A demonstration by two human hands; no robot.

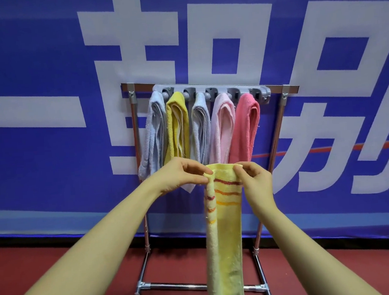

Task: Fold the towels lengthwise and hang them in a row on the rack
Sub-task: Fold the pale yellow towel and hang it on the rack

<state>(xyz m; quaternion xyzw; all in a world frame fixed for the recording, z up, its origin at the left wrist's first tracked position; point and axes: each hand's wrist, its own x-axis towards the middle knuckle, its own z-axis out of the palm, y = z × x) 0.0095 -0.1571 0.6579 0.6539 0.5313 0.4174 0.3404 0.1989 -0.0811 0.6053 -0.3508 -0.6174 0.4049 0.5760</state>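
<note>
A pale yellow towel with red and orange stripes (225,226) hangs straight down, folded into a long narrow strip. My left hand (181,175) pinches its top left corner and my right hand (255,177) pinches its top right corner, both in front of the rack. The metal rack (282,117) carries a grey clip bar (198,88) from which several folded towels hang in a row: light blue (151,132), mustard yellow (177,125), another light blue (200,128), pale pink (223,126) and coral pink (245,124).
A blue banner with large white characters (43,66) fills the wall behind the rack. The floor (58,262) is dark red. The rack's base bar (176,286) and feet stand just ahead of me.
</note>
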